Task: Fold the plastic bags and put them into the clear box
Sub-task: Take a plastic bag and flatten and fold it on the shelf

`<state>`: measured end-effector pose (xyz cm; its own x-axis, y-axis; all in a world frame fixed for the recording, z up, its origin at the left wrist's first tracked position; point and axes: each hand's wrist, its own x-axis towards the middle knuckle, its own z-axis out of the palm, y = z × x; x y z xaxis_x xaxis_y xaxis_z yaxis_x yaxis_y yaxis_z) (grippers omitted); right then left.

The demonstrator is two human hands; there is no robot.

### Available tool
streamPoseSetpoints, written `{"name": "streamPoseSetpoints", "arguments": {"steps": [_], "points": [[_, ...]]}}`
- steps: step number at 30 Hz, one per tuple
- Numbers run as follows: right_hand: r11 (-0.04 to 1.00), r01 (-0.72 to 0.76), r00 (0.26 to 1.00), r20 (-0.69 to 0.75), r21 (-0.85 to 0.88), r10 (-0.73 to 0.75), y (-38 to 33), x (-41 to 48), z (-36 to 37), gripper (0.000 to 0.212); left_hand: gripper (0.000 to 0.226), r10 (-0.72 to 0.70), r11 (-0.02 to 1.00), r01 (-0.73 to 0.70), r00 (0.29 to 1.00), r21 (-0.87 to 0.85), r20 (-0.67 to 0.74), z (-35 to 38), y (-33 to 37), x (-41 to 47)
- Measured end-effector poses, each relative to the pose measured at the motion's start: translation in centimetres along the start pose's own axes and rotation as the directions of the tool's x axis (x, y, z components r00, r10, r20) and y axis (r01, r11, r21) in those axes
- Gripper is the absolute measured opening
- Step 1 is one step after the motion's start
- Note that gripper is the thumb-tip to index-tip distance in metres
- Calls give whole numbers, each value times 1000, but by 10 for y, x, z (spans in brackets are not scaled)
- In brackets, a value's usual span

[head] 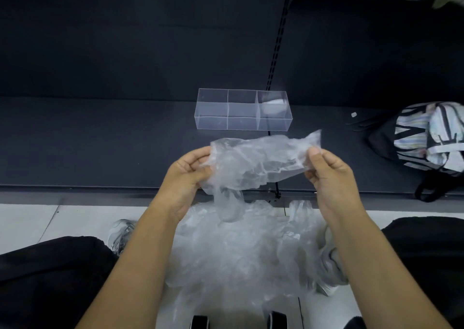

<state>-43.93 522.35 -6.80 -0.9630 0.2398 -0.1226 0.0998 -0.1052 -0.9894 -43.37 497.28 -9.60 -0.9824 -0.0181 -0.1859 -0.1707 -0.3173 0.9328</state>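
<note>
The plastic bag [256, 160] I am working on hangs crumpled in the middle of the frame, stretched between my two hands, with a loose tail drooping from its lower left. My left hand [185, 175] pinches its left end and my right hand [331, 175] pinches the right end between thumb and fingers. I judge this to be the start of the fold: the bag is spread but not yet flat or creased.

Next I need to pull it taut, smooth it and bring the ends together without letting the slippery film slide.

Just above it, on the dark shelf [100, 140], stands the clear box [213, 123]; its right-hand compartment holds what looks like one folded bag [273, 105], and the others look empty. At the lower centre, on the floor between my legs, lies the pile of bags [241, 251] waiting. A striped cloth bag [426, 138] sits at the right edge.
</note>
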Motion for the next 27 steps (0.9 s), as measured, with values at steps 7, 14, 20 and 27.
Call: {"name": "streamPoseSetpoints", "arguments": {"steps": [7, 14, 20, 27], "points": [[968, -55, 997, 75, 246, 37, 4, 8, -5, 37, 42, -16, 999, 15, 1000, 39, 19, -13, 5, 2], [921, -124, 975, 217, 369, 44, 4, 8, -1, 25, 51, -191, 952, 136, 964, 274, 185, 8, 8, -8], [935, -198, 955, 274, 293, 117, 2, 6, -5, 33, 28, -5, 984, 28, 991, 173, -133, 23, -8, -7], [984, 45, 972, 235, -173, -4, 8, 4, 2, 22, 29, 79, 976, -61, 994, 207, -80, 27, -4, -8]]}}
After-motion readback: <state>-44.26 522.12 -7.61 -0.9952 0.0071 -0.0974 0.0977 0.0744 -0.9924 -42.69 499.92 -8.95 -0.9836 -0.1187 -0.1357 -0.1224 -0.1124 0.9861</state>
